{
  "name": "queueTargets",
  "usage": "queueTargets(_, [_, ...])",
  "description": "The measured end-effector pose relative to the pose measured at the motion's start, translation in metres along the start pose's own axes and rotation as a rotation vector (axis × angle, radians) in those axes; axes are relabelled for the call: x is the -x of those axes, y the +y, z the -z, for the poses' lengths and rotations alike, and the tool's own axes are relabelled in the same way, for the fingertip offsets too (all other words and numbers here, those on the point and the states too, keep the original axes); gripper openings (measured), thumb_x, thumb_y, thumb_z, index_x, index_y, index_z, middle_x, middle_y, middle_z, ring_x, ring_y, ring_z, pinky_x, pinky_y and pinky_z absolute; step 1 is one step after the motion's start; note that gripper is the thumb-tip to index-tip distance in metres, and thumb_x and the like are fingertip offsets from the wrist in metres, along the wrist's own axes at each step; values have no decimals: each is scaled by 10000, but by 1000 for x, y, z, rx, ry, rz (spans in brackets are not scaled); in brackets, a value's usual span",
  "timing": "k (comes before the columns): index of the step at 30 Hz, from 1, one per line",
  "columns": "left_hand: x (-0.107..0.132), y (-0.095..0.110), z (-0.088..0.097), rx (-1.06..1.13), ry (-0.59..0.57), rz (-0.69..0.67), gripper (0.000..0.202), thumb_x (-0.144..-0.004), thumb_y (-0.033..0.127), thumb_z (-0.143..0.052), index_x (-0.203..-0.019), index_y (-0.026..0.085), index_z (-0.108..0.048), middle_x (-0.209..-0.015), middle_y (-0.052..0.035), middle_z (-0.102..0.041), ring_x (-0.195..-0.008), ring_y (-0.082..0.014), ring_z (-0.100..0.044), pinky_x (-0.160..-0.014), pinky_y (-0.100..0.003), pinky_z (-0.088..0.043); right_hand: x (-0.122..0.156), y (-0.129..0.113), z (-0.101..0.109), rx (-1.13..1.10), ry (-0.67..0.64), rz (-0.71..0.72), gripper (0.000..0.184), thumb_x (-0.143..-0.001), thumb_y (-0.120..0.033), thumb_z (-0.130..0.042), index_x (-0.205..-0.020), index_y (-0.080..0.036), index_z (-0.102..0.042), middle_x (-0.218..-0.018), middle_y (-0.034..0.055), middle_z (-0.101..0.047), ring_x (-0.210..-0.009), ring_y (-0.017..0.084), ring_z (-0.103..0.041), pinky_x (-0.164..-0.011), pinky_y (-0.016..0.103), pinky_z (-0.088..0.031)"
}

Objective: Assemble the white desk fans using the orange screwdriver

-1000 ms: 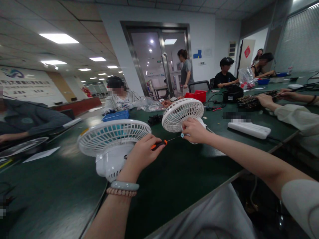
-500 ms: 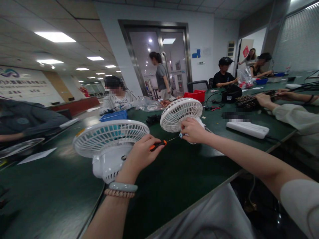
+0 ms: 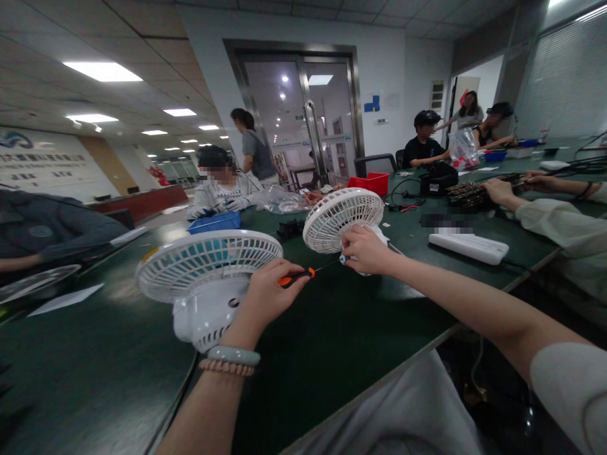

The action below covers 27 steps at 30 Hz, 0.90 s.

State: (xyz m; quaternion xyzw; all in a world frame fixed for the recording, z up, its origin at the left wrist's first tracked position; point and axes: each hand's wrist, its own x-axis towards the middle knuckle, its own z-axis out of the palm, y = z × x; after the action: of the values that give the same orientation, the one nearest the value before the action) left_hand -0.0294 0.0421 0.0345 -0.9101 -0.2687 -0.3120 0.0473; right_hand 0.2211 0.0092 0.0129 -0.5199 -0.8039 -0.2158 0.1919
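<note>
Green counter (image 3: 303, 360), two white fans: a sheet of paper (image 3: 66, 300) lies toward the left edge, and to its right a larger-looking fan (image 3: 211, 243) sits with its housing toward the near side. Behind it, toward the far edge, is a blue bin (image 3: 215, 222). The person's left hand (image 3: 270, 291), in front of that housing, has its fingers closed on the black-and-orange handle of a screwdriver (image 3: 309, 273), its thin shaft pointing right. The shaft leads to a small pale-blue piece (image 3: 342, 259) pinched in the closed fingers of the right hand (image 3: 365, 249); whether the tip touches it cannot be told. Just behind the right hand stands a second fan (image 3: 327, 221), tilted, with a red bin (image 3: 372, 184) beyond. A white power strip (image 3: 467, 248) lies near the right edge, close to a co-worker's hand (image 3: 497, 189) on a dark bundle (image 3: 467, 194).
</note>
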Motion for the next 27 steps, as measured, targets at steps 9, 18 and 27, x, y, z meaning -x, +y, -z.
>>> queueTargets(9, [-3,4,2,28,-22,-3,199,-761,351,-548,-824,190,-647,-803,-26,-614,-749,-132,-555,-709,-271,-444,0,0,-1,-8,10,0,193,-762,-319,-563,-775,-181,-697,-940,76,-562,-919,232,-390,-755,362,-292])
queueTargets(18, [-2,0,0,30,-21,1,214,-761,363,-540,-827,189,-647,-798,-26,-621,-740,-133,-557,-713,-277,-442,1,1,-2,-18,5,0,191,-764,-315,-563,-768,-178,-695,-943,78,-558,-918,229,-385,-754,364,-291])
queueTargets(27, [-4,3,2,74,-25,40,191,-735,327,-543,-821,188,-643,-827,-36,-610,-772,-149,-556,-731,-293,-451,0,-3,1,-14,-15,-25,201,-763,-321,-554,-770,-182,-699,-946,75,-568,-916,230,-394,-767,367,-297])
